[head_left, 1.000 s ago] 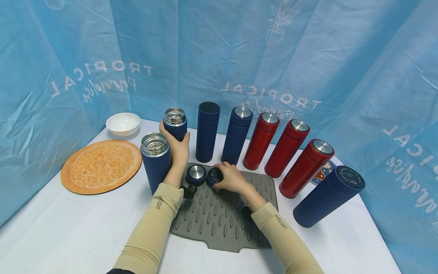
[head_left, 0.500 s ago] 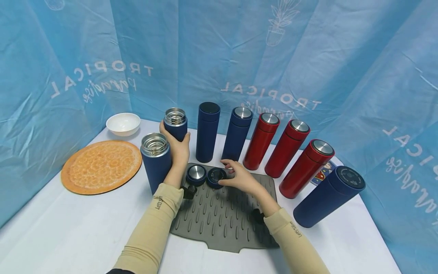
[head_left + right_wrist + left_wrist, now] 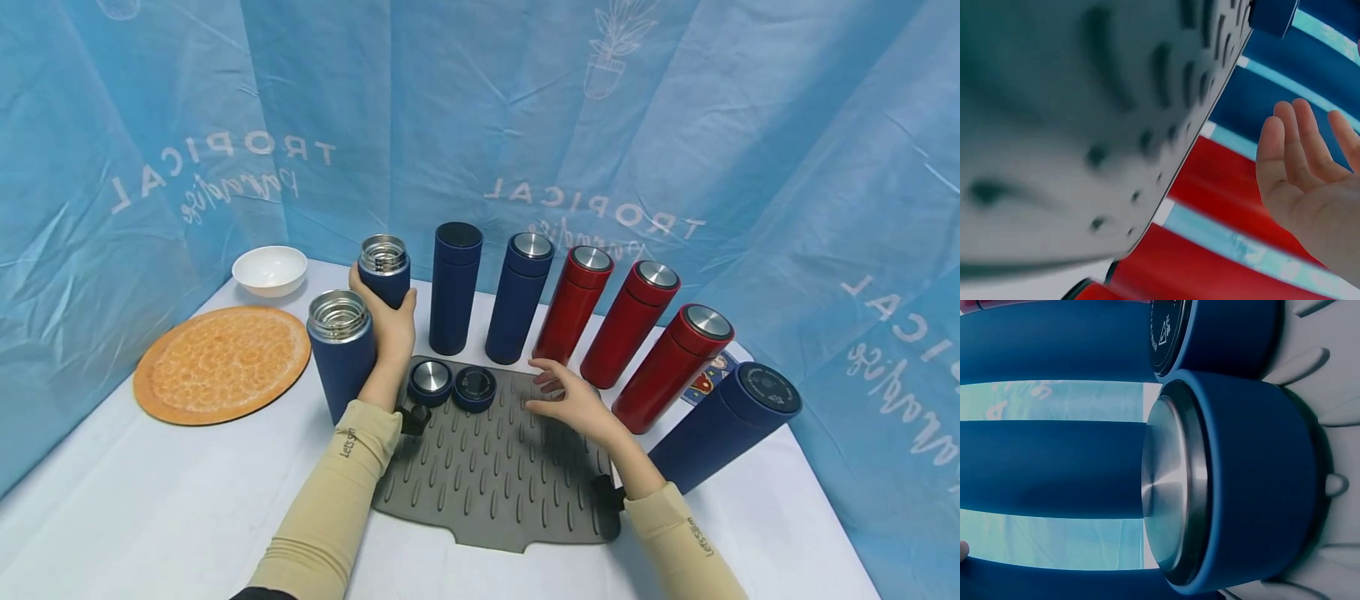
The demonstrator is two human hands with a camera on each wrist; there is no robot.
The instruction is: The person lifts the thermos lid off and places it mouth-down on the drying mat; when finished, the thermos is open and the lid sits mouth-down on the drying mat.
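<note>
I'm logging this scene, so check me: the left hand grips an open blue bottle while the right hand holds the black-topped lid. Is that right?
Not quite: the right hand holds nothing. The black-topped lid sits on the mat, apart from that hand, as the head view shows. The left hand does grip an open blue bottle.

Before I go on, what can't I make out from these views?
Head: the lower part of the far open bottle, hidden by the left hand.
Head: part of the patterned card, behind the rightmost red bottle and rightmost blue bottle.
Left wrist: the rest of the black-topped lid, cut off by the top edge.
Right wrist: the nearest ridges of the grey mat, blurred.
</note>
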